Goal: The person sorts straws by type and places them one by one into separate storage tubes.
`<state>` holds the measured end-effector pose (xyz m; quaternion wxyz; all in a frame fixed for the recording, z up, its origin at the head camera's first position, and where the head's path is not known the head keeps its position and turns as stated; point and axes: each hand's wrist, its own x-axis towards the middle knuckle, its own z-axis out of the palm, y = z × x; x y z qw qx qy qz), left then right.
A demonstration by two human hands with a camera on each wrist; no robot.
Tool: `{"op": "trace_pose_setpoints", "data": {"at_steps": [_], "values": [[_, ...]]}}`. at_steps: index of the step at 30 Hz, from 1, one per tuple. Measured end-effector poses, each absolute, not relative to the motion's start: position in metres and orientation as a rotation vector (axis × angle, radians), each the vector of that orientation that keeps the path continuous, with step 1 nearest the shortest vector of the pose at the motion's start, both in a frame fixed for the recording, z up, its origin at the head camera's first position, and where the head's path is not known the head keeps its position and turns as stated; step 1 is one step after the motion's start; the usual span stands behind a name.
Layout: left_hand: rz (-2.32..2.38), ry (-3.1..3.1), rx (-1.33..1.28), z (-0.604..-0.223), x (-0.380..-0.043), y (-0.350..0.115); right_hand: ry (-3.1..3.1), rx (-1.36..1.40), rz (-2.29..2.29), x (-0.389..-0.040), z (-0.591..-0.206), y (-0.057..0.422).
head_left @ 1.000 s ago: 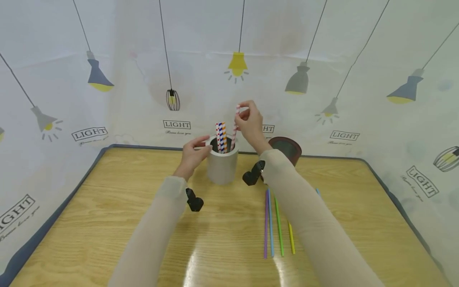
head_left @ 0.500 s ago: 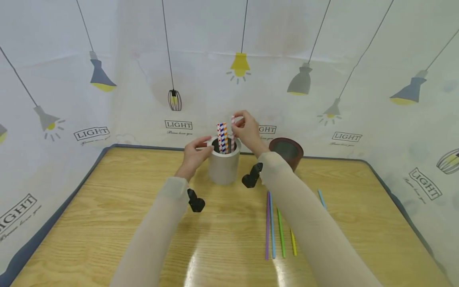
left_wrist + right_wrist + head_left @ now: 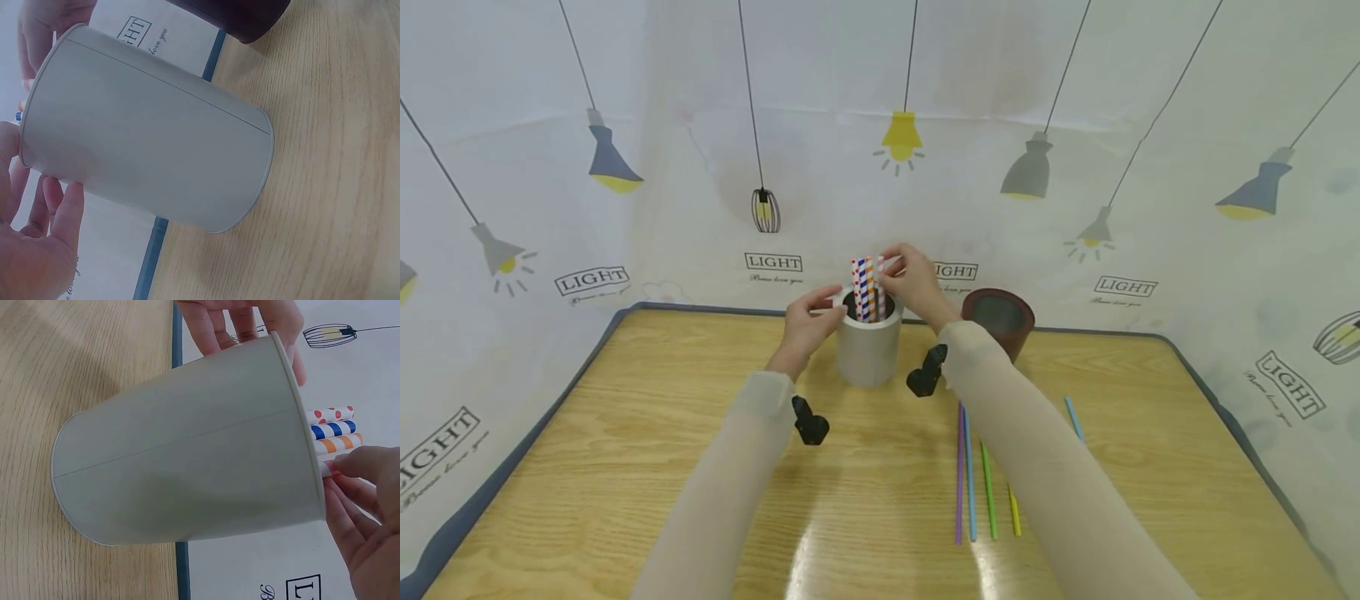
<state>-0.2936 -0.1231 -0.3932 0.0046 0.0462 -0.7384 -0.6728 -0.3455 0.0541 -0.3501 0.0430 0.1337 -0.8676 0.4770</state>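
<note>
A pale grey round bucket (image 3: 867, 354) stands upright near the back of the table. My left hand (image 3: 808, 329) holds it at the left side of its rim, thumb at the mouth and fingers against the outer wall. Between the thumb and fingers of my right hand (image 3: 919, 283) is the upper part of a pink-and-white striped paper straw (image 3: 327, 468), whose lower end is inside the bucket, hidden by the wall. Beside it, three patterned paper straws lean in the bucket: red-dotted (image 3: 334, 414), blue-striped (image 3: 334, 429) and orange-striped (image 3: 340, 444).
Right of the bucket stands a dark red-brown bucket (image 3: 1018, 329), partly behind my right forearm. Plain sticks lie on the wooden table (image 3: 647, 433): purple (image 3: 959, 483), blue (image 3: 971, 492), green (image 3: 989, 492), yellow (image 3: 1015, 512), and another blue stick (image 3: 1073, 417). A printed curtain (image 3: 820, 167) hangs behind.
My right hand has moved down and slightly left, lowering the pink-striped straw into the bucket beside the others. My left hand has stayed at the rim.
</note>
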Motion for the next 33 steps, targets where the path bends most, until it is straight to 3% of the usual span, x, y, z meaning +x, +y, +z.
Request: {"op": "trace_pose_setpoints", "data": {"at_steps": [19, 33], "values": [[-2.132, -2.317, 0.094, -0.391, -0.291, -0.118, -2.667, 0.391, 1.486, -0.339, -0.343, 0.067], [-1.989, -2.400, 0.042, -0.374, -0.287, -0.128, -2.716, 0.602, 1.563, -0.323, -0.315, 0.090]]}}
